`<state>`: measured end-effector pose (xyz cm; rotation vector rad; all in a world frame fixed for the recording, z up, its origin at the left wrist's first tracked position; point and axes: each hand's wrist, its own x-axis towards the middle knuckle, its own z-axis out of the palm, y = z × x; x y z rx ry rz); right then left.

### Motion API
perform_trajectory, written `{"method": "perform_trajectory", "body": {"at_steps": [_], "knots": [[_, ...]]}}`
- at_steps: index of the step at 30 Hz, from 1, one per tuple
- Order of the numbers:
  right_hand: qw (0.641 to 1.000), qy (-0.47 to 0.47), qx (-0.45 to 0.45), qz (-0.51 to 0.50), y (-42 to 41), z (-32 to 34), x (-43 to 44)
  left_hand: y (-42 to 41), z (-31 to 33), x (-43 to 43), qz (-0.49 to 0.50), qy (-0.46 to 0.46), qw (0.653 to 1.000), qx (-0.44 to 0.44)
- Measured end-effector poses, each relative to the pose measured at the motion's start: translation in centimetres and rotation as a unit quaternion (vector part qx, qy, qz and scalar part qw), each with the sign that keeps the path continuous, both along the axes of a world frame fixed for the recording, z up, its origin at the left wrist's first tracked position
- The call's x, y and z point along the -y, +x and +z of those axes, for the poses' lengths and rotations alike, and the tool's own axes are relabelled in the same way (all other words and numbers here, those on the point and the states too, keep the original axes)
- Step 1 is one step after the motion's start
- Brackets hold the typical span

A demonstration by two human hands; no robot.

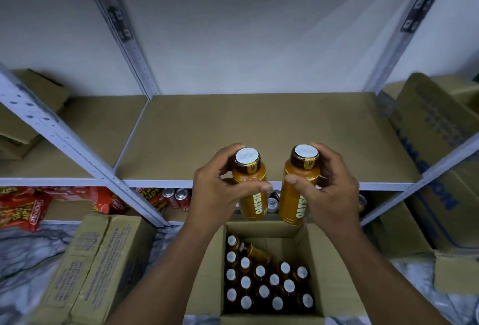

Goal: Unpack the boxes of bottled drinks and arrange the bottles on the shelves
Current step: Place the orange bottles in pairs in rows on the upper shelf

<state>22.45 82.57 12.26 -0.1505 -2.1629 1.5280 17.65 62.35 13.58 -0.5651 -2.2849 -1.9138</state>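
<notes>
My left hand (pixel 220 189) grips an orange bottle (pixel 251 184) with a white cap and dark neck band. My right hand (pixel 329 182) grips a second, matching bottle (pixel 298 189). Both bottles are upright, side by side, in the air above the open cardboard box (pixel 210 278) and just in front of the shelf edge. Inside the box stand several more white-capped bottles (pixel 264 283); one lies tilted near the back. The brown shelf board (pixel 259 127) ahead carries nothing in its middle bay.
A closed cardboard box (pixel 93 267) lies on the floor at left. A large printed box (pixel 435 169) leans at right. The lower shelf holds red snack bags (pixel 23 208) and drink cans (pixel 178 197). Grey metal uprights (pixel 77 148) frame the bays.
</notes>
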Motion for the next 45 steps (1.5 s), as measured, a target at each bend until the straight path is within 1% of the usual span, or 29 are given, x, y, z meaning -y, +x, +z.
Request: {"method": "perform_trajectory", "body": {"at_steps": [6,9,12,15,17,23,27,32,37,45], "knots": [[0.999,-0.006,0.025,0.021,0.9,16.9,0.2,0.4,16.8,1.2,0.001,-0.003,1.000,0.027],[0.999,-0.007,0.025,0.035,1.7,24.5,0.6,1.0,24.6,1.7,0.005,0.013,0.999,0.037],[0.999,-0.014,0.013,0.038,2.4,30.7,1.3,1.8,30.8,2.1,0.004,0.021,0.999,0.025],[0.999,-0.005,-0.019,0.032,2.9,35.0,2.0,2.4,34.8,2.5,0.013,0.008,1.000,-0.018],[0.999,-0.008,-0.034,0.037,2.9,36.9,2.5,2.5,36.3,2.9,0.022,0.017,0.999,-0.028],[0.997,-0.007,-0.056,0.047,1.5,39.8,3.2,1.7,38.8,3.6,0.031,0.013,0.999,-0.040],[0.997,0.019,-0.060,0.042,-1.5,42.0,3.0,-0.4,41.3,3.4,0.027,-0.021,0.997,-0.067],[0.996,0.038,-0.070,0.026,-6.2,44.4,2.6,-4.9,43.3,2.4,0.060,-0.018,0.995,-0.074],[0.997,0.052,-0.058,0.020,-9.5,43.9,2.1,-8.0,43.0,1.5,0.068,-0.029,0.995,-0.068],[0.998,0.062,-0.003,0.012,-12.6,43.1,1.2,-11.8,42.1,0.6,0.059,-0.055,0.996,-0.031]]}}
